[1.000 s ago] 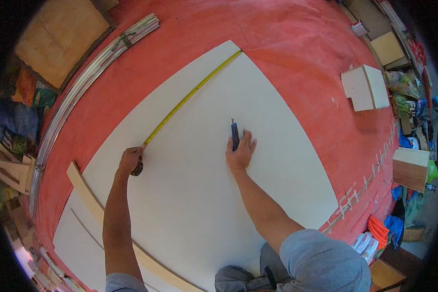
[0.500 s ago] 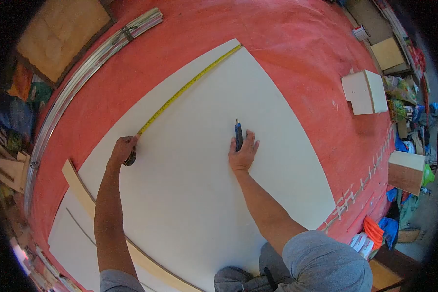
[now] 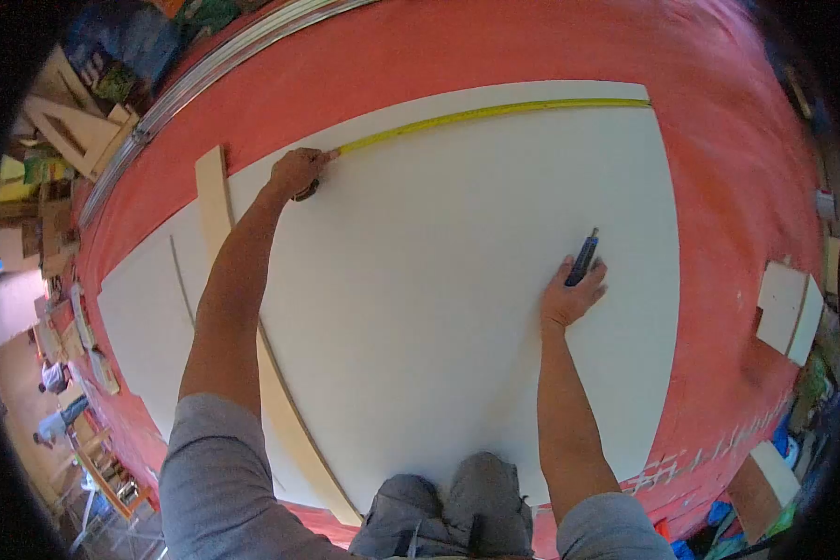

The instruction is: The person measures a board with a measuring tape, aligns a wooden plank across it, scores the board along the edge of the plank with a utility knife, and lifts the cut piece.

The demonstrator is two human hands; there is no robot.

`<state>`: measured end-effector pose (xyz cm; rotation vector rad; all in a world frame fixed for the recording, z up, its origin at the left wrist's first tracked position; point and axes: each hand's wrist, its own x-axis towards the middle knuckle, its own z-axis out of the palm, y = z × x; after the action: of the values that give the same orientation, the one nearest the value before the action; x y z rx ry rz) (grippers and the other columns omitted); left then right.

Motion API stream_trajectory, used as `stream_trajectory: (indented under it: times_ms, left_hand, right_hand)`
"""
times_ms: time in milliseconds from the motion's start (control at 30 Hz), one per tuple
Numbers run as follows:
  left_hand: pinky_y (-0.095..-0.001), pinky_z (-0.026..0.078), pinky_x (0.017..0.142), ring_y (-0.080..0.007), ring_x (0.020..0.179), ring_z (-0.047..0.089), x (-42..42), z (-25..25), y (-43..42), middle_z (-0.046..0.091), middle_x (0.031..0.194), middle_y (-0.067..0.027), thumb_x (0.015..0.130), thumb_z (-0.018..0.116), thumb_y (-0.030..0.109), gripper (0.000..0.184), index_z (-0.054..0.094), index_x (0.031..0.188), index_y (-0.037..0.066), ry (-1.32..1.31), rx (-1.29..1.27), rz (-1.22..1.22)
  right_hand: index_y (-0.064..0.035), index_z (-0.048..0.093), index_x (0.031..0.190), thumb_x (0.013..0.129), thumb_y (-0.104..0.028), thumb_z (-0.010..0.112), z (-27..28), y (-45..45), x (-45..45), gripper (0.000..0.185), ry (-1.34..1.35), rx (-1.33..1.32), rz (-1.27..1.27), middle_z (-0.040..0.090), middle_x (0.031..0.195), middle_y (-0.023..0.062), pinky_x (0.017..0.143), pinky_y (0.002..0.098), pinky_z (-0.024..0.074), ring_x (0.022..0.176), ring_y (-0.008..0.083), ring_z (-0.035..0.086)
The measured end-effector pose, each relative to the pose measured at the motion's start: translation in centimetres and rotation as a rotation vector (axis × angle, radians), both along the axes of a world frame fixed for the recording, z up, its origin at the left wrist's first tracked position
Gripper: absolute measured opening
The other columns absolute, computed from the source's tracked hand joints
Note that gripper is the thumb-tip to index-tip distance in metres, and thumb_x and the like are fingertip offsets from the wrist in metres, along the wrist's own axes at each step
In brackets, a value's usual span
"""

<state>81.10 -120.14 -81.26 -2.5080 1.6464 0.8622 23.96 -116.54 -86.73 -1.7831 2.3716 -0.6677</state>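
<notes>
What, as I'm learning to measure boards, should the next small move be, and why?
Perhaps bring the tool toward the left hand and mark the board there: the tape runs from that hand to the board's right edge, while the right hand holds the tool away from it.

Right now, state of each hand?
Left hand: closed, holding the tape.
Right hand: holding the knife, fingers not fully closed.
</notes>
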Motion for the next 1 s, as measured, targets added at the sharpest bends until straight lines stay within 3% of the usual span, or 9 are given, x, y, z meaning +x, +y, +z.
stream_trajectory:
  times_ms: [167,433,500,633,700,833,900,933,1000]
  left_hand:
    - [-0.0517,0.054,0.086,-0.0392,0.097,0.073,5.2,-0.4,2.4,0.075,0.095,-0.0201,0.105,0.049,0.066,0.067,0.076,0.104,0.005,-0.164,-0.036,0.028]
    - [-0.0499,0.055,0.088,-0.038,0.091,0.075,9.4,-1.3,1.5,0.076,0.09,-0.0206,0.1,0.056,0.069,0.068,0.079,0.101,0.005,-0.057,0.084,0.169]
    - [-0.049,0.055,0.088,-0.0373,0.09,0.075,8.7,-1.7,1.7,0.076,0.091,-0.0212,0.099,0.058,0.069,0.068,0.08,0.101,0.005,0.043,0.189,0.235]
    - [-0.0494,0.056,0.082,-0.0338,0.086,0.076,10.4,-1.9,0.9,0.075,0.087,-0.0213,0.099,0.061,0.065,0.065,0.079,0.1,0.003,-0.035,0.069,0.149]
    - [-0.0497,0.057,0.087,-0.0373,0.091,0.075,10.5,-2.5,0.5,0.077,0.093,-0.0227,0.101,0.056,0.067,0.068,0.08,0.103,0.004,-0.073,0.101,0.034]
    - [-0.05,0.057,0.088,-0.04,0.095,0.075,9.9,-1.1,0.6,0.076,0.094,-0.0247,0.101,0.056,0.066,0.068,0.079,0.101,0.002,0.011,0.109,0.108]
    - [-0.0508,0.057,0.085,-0.0416,0.091,0.074,10.6,-2.1,0.7,0.076,0.091,-0.025,0.101,0.058,0.064,0.067,0.079,0.099,0.001,-0.13,0.056,-0.162]
    - [-0.0508,0.057,0.085,-0.0416,0.091,0.074,10.7,-2.2,0.7,0.076,0.091,-0.025,0.101,0.058,0.064,0.067,0.079,0.099,0.001,-0.128,0.052,-0.161]
    - [-0.0514,0.057,0.083,-0.0404,0.087,0.074,10.6,-2.2,0.4,0.076,0.09,-0.0237,0.1,0.059,0.064,0.066,0.079,0.097,0.001,-0.056,0.081,0.056]
  right_hand:
    - [0.0009,0.045,0.152,0.104,-0.043,0.065,-0.3,-0.2,0.0,0.068,0.03,-0.048,-0.004,0.054,0.152,0.0203,0.127,0.0595,0.0244,0.14,0.0372,0.055]
    - [0.0018,0.049,0.147,0.11,-0.045,0.051,-0.3,0.0,0.3,0.06,-0.115,0.02,0.024,0.06,0.144,0.0216,0.126,0.059,0.0234,0.136,0.0425,0.055]
    - [-0.0034,0.048,0.15,0.111,-0.047,0.048,-0.1,-0.1,0.0,0.059,-0.132,-0.006,0.014,0.06,0.143,0.0222,0.118,0.0554,0.0377,0.134,0.0432,0.053]
    - [-0.0025,0.045,0.155,0.111,-0.049,0.048,-1.8,-0.2,-0.2,0.064,-0.029,-0.012,-0.055,0.058,0.147,0.0241,0.116,0.0557,0.0399,0.137,0.047,0.05]
    - [-0.0022,0.044,0.158,0.111,-0.049,0.049,-1.7,0.4,-0.8,0.066,-0.121,-0.034,-0.028,0.055,0.15,0.0258,0.116,0.0556,0.0388,0.14,0.048,0.047]
    - [0.0005,0.045,0.157,0.111,-0.048,0.051,-0.7,0.1,-0.1,0.067,-0.06,0.005,-0.011,0.057,0.148,0.0276,0.114,0.0528,0.0422,0.136,0.0483,0.051]
    - [0.0005,0.059,0.139,0.112,-0.042,0.054,-0.2,0.2,1.1,0.051,-0.301,-0.009,-0.081,0.067,0.132,0.019,0.114,0.0461,0.0441,0.124,0.0333,0.062]
    - [0.0005,0.059,0.139,0.112,-0.042,0.054,1.1,0.3,2.6,0.051,-0.299,-0.013,-0.08,0.067,0.132,0.019,0.114,0.0461,0.0441,0.124,0.0333,0.062]
    - [-0.0002,0.064,0.124,0.111,-0.036,0.06,4.1,0.3,8.1,0.039,-0.458,0.179,-0.016,0.068,0.111,0.0115,0.094,0.0403,0.0548,0.105,0.023,0.067]
